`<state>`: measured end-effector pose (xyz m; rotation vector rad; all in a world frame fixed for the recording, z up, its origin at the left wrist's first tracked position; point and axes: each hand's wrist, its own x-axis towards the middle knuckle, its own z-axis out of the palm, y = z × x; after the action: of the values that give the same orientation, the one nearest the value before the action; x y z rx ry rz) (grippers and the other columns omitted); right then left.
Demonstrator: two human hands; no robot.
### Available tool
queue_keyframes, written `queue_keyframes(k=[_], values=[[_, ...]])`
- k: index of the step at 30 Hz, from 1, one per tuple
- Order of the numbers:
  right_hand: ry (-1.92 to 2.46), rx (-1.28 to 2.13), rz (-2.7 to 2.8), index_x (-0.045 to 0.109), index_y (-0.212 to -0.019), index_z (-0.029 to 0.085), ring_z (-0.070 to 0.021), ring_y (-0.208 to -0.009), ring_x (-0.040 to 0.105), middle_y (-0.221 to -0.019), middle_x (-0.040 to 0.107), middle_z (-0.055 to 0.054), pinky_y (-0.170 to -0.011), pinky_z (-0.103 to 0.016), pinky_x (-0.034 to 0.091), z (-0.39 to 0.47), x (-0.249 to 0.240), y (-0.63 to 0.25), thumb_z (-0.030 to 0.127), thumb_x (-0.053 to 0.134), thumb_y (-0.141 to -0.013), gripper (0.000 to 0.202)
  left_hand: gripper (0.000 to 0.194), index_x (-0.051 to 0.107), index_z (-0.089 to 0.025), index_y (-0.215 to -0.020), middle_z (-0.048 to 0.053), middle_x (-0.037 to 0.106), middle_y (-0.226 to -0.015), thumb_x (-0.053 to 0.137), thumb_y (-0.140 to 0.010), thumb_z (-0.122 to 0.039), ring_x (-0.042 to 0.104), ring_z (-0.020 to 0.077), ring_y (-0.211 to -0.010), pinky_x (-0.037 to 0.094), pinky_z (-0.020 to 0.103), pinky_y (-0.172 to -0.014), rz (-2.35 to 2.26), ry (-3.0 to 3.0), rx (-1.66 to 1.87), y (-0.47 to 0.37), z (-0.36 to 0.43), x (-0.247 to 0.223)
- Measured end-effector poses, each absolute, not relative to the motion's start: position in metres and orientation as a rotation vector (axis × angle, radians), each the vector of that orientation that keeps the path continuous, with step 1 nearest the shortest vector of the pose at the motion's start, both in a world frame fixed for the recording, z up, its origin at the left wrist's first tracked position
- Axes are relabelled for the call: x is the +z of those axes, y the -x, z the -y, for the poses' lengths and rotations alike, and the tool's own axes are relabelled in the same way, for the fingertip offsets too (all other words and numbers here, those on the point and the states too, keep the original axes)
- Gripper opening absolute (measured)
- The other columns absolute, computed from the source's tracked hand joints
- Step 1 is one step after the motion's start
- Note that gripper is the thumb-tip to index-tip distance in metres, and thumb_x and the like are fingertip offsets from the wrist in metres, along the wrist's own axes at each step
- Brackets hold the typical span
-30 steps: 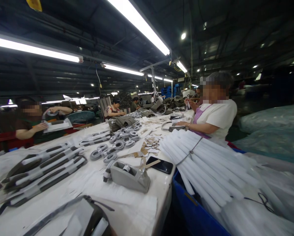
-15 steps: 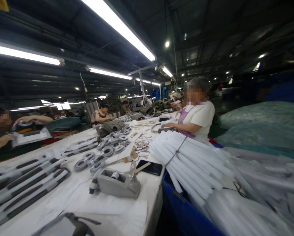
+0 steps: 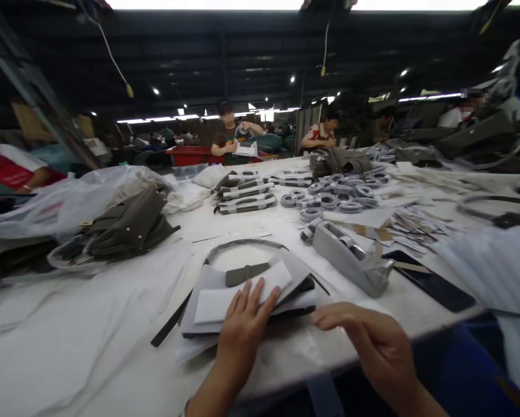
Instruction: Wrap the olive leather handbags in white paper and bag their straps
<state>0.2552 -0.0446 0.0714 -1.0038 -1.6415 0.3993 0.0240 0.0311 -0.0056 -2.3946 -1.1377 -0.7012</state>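
Note:
A dark grey-green handbag with a curved handle lies flat in front of me, partly covered by pale sheets. On top of it is a folded white sheet, perhaps foam. My left hand rests on that sheet with its fingers stretched and apart. Just beyond the bag's right edge, my right hand hovers near the table edge, its fingers loosely bent and the thumb apart; I see nothing in it. A grey tape dispenser stands behind the bag to the right.
A dark phone lies right of the dispenser. Wrapped ring-shaped coils and wrapped strap bundles are farther back. More bags sit at left under clear plastic. White rods rise at right. Co-workers are across the table.
My view has swung from the right side to the left and down. Both my hands and the handbag now show in front of me, the left hand lying on the white sheet.

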Motion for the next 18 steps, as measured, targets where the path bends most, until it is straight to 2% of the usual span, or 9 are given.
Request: queue_keyframes(k=[4, 7, 10, 12, 14, 18], values=[[1.271, 0.449, 1.658, 0.076, -0.093, 0.023, -0.0205, -0.094, 0.072, -0.097, 0.078, -0.003, -0.086, -0.028, 0.053, -0.011, 0.105, -0.249, 0.038, 0.051, -0.098, 0.029, 0.059, 0.035, -0.037, -0.151, 0.004, 0.045, -0.153, 0.051, -0.097, -0.019, 0.044, 0.031, -0.138, 0.046, 0.047, -0.107, 1.06, 2.362, -0.78, -0.03, -0.018, -0.016], [1.678, 0.533, 2.126, 0.076, -0.101, 0.019, -0.0217, -0.102, 0.069, -0.106, 0.077, -0.005, -0.089, -0.028, 0.05, -0.082, 0.103, -0.231, 0.038, 0.045, -0.1, 0.035, 0.054, 0.034, -0.037, -0.151, 0.005, 0.046, -0.152, 0.048, -0.099, -0.028, 0.046, 0.0312, -0.137, 0.048, 0.046, -0.106, 1.057, 2.344, -0.756, -0.033, -0.016, -0.017], [1.933, 0.624, 2.311, 0.076, -0.081, 0.014, -0.0212, -0.082, 0.071, -0.083, 0.077, -0.009, -0.078, -0.029, 0.052, -0.141, 0.092, -0.21, 0.039, 0.056, -0.095, 0.035, 0.051, 0.034, -0.037, -0.151, 0.004, 0.048, -0.151, 0.043, -0.101, -0.032, 0.05, 0.0304, -0.134, 0.049, 0.044, -0.104, 1.066, 2.312, -0.742, -0.035, -0.017, -0.017], [2.076, 0.642, 2.329, 0.072, -0.081, 0.012, -0.0185, -0.074, 0.07, -0.077, 0.074, -0.008, -0.075, -0.031, 0.054, -0.166, 0.085, -0.198, 0.045, 0.059, -0.094, 0.038, 0.049, 0.035, -0.037, -0.151, 0.004, 0.052, -0.148, 0.041, -0.102, -0.032, 0.053, 0.0297, -0.131, 0.05, 0.042, -0.103, 1.075, 2.289, -0.751, -0.034, -0.017, -0.019], [2.194, 0.631, 2.363, 0.069, -0.09, 0.012, -0.0171, -0.078, 0.069, -0.086, 0.072, -0.006, -0.078, -0.035, 0.056, -0.183, 0.079, -0.188, 0.048, 0.06, -0.094, 0.038, 0.049, 0.036, -0.038, -0.15, 0.003, 0.056, -0.144, 0.042, -0.101, -0.032, 0.056, 0.0289, -0.128, 0.051, 0.041, -0.101, 1.074, 2.268, -0.762, -0.031, -0.017, -0.022], [2.258, 0.523, 2.431, 0.066, -0.106, 0.015, -0.0192, -0.092, 0.067, -0.105, 0.069, -0.007, -0.084, -0.04, 0.056, -0.199, 0.072, -0.181, 0.043, 0.061, -0.095, 0.031, 0.05, 0.04, -0.04, -0.148, 0.0, 0.062, -0.137, 0.049, -0.099, -0.035, 0.06, 0.0275, -0.123, 0.052, 0.038, -0.097, 1.031, 2.242, -0.797, -0.022, -0.018, -0.027]])
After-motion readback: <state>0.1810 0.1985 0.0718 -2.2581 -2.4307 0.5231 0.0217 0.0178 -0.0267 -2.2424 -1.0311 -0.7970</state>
